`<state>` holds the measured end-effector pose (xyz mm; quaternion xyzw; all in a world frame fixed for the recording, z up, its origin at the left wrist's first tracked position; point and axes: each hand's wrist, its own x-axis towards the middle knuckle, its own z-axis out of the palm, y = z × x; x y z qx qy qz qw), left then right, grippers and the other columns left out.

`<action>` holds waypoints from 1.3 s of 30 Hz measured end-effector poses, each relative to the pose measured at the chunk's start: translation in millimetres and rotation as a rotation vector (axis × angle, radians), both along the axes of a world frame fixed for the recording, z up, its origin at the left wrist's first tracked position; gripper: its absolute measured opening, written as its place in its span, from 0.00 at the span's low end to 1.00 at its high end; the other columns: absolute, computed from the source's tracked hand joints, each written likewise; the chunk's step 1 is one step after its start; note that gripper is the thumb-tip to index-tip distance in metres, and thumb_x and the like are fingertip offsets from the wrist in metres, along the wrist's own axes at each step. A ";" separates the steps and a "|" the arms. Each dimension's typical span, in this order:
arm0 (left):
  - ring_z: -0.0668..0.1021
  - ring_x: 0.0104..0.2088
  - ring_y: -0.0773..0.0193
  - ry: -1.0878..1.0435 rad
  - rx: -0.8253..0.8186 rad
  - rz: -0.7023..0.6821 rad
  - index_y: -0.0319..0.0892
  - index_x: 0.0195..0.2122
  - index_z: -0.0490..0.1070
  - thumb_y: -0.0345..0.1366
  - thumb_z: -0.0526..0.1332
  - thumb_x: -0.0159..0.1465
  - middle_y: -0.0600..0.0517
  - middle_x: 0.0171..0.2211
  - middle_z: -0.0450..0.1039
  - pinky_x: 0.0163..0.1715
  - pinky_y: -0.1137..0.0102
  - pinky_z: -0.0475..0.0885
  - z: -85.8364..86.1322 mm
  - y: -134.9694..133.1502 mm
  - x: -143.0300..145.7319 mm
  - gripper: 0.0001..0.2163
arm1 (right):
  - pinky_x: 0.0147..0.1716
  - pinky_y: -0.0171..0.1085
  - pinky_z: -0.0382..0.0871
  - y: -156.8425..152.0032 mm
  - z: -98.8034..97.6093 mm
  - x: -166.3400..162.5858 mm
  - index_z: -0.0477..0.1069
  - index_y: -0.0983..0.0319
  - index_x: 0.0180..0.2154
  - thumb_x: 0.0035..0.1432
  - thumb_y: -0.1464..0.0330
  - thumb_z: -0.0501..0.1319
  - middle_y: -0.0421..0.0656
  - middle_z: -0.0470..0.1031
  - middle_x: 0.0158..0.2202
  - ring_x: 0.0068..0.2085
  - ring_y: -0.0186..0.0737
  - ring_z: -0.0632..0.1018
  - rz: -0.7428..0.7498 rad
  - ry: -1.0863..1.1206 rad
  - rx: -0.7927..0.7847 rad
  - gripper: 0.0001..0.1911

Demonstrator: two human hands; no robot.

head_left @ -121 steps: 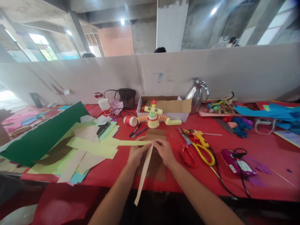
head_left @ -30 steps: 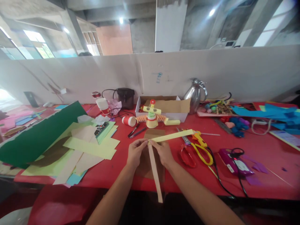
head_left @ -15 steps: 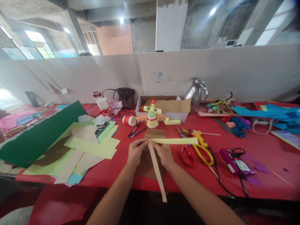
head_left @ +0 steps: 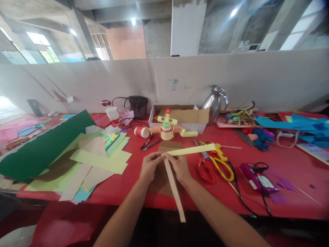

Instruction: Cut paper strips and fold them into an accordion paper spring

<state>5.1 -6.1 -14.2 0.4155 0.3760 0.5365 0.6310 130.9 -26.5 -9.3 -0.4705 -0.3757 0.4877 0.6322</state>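
Observation:
My left hand point(head_left: 149, 168) and my right hand point(head_left: 180, 168) pinch two paper strips where their ends meet. The yellow paper strip point(head_left: 195, 149) reaches out to the right, tilted slightly up. A pale peach paper strip point(head_left: 175, 192) hangs down toward me past the table edge. Fingertips cover the joint, so how the ends lie there is hidden. Beneath the hands lies a brown paper sheet point(head_left: 161, 185). Just beyond stands a paper figure point(head_left: 167, 127) with pleated arms and a red top.
Scissors with red handles point(head_left: 206, 171) and yellow-handled scissors point(head_left: 223, 169) lie right, near a yellow glue gun point(head_left: 220, 152). A purple power box point(head_left: 259, 180) with cords sits farther right. Paper sheets point(head_left: 102, 159) pile up left. A cardboard box point(head_left: 190, 116) and steel jug point(head_left: 214, 103) stand behind.
The yellow strip's free end has swung up slightly. The lower end of the peach strip has shifted a little to the right. Both hands stay pinched in nearly the same place.

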 end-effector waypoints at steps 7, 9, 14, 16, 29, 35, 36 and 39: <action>0.80 0.28 0.63 -0.057 -0.065 0.002 0.37 0.34 0.80 0.35 0.74 0.47 0.48 0.27 0.80 0.33 0.70 0.74 0.7 0.2 -1.3 0.13 | 0.33 0.40 0.70 -0.2 0.3 -5.4 0.78 0.62 0.31 0.44 0.56 0.68 0.44 0.81 0.29 0.35 0.48 0.79 0.030 0.094 -0.039 0.16; 0.79 0.27 0.64 -0.087 -0.078 0.013 0.38 0.33 0.79 0.34 0.74 0.47 0.49 0.27 0.79 0.32 0.70 0.73 1.8 0.6 -2.6 0.12 | 0.34 0.40 0.70 -1.7 -0.1 -5.3 0.78 0.62 0.31 0.45 0.58 0.67 0.44 0.81 0.29 0.33 0.47 0.79 0.086 0.131 -0.026 0.14; 0.76 0.23 0.69 -0.126 -0.100 0.048 0.39 0.30 0.79 0.33 0.74 0.45 0.52 0.24 0.78 0.28 0.75 0.70 3.8 0.8 -6.9 0.11 | 0.32 0.37 0.68 6.2 3.0 6.1 0.78 0.61 0.41 0.45 0.65 0.63 0.41 0.79 0.28 0.30 0.40 0.77 0.125 0.163 0.009 0.18; 0.77 0.24 0.69 -0.110 -0.107 0.003 0.39 0.30 0.79 0.32 0.74 0.45 0.52 0.25 0.78 0.28 0.75 0.70 3.8 0.3 -7.5 0.11 | 0.30 0.36 0.67 17.0 9.1 12.3 0.73 0.59 0.51 0.46 0.64 0.62 0.39 0.79 0.29 0.29 0.37 0.75 0.102 0.144 -0.024 0.26; 0.78 0.26 0.68 -0.083 -0.135 -0.042 0.38 0.31 0.79 0.33 0.75 0.44 0.50 0.26 0.78 0.30 0.74 0.72 3.9 0.5 -6.1 0.13 | 0.19 0.31 0.56 64.8 33.5 19.5 0.60 0.57 0.63 0.52 0.66 0.57 0.32 0.71 0.19 0.17 0.30 0.67 0.093 0.033 -0.145 0.34; 0.79 0.28 0.67 -0.111 -0.117 -0.029 0.39 0.34 0.78 0.34 0.74 0.46 0.50 0.29 0.79 0.31 0.74 0.73 1.5 2.4 -4.9 0.14 | 0.25 0.33 0.62 39.1 24.8 17.6 0.74 0.60 0.49 0.46 0.69 0.61 0.34 0.72 0.21 0.23 0.33 0.70 0.133 -0.024 -0.069 0.24; 0.79 0.28 0.67 -0.122 -0.116 -0.020 0.39 0.35 0.78 0.35 0.74 0.47 0.50 0.29 0.79 0.31 0.73 0.73 1.7 2.8 -4.6 0.14 | 0.27 0.33 0.64 30.8 22.3 16.7 0.76 0.60 0.45 0.44 0.71 0.62 0.35 0.73 0.22 0.24 0.33 0.71 0.189 -0.027 -0.079 0.22; 0.79 0.28 0.65 -0.152 -0.110 0.001 0.39 0.37 0.78 0.35 0.73 0.48 0.49 0.31 0.80 0.30 0.72 0.74 3.2 2.6 -3.9 0.15 | 0.33 0.36 0.68 7.0 15.2 14.1 0.77 0.60 0.39 0.40 0.73 0.64 0.39 0.78 0.28 0.30 0.37 0.75 0.394 0.064 -0.104 0.18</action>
